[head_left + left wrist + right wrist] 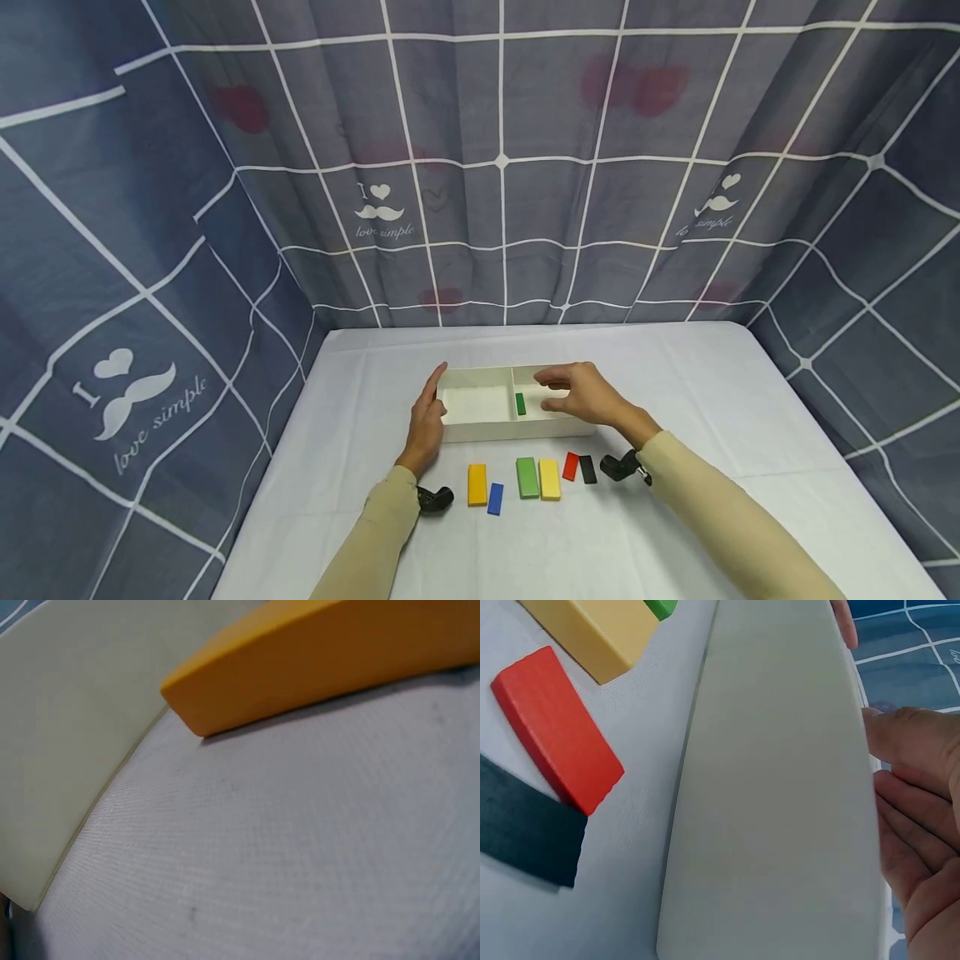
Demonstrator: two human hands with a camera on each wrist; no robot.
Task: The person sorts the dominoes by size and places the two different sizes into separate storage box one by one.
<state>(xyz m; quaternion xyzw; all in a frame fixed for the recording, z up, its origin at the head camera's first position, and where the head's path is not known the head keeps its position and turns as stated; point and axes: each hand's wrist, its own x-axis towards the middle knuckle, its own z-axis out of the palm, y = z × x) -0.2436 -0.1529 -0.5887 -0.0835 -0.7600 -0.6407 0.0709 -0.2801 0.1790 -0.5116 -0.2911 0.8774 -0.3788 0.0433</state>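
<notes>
A white two-compartment box [517,430] stands mid-table. My left hand [426,425] rests at its left end, index finger stretched along the wall and thumb near the rim. Over the right compartment is my right hand [585,394], a gap between its thumb and fingers and nothing between them. A small dark green block [521,404] lies in that compartment beside the divider. From the right wrist, the box's front wall [772,780] hides part of the right fingers. The left wrist view shows an orange-yellow block [322,667] near the box wall, but hardly any of the hand.
In front of the box lie an orange-yellow block [477,485], a blue block [495,499], a light green block [527,477], a yellow block [550,480], a red block [571,467] and a black block [588,469]. Checked curtains [540,200] surround the white-covered table [315,500].
</notes>
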